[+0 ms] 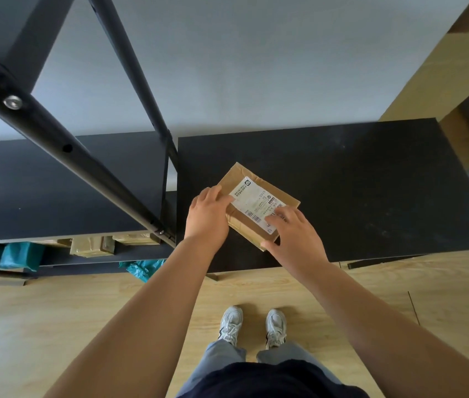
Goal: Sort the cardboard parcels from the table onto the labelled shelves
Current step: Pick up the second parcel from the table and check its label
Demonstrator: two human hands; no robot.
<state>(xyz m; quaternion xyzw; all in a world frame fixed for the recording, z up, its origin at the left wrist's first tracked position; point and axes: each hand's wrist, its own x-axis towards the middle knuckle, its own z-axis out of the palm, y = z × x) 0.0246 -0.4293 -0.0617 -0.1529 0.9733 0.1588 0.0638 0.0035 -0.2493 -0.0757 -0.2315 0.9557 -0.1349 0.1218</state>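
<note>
A flat cardboard parcel point(267, 193) with a white shipping label lies on the black table point(371, 191), near its front left corner. My left hand point(207, 216) rests on the parcel's left edge, fingers curled over the label's corner. My right hand point(296, 234) grips the parcel's near right corner, fingers on top and thumb at the edge. The black shelf unit point(55, 182) stands directly to the left of the table. No shelf labels are visible.
Several taped cardboard parcels point(92, 247) and teal plastic bags point(20, 255) sit on the lower shelf level at left. Black shelf posts point(129, 67) slant across the upper left. Wooden floor and my shoes point(253, 326) lie below the table edge.
</note>
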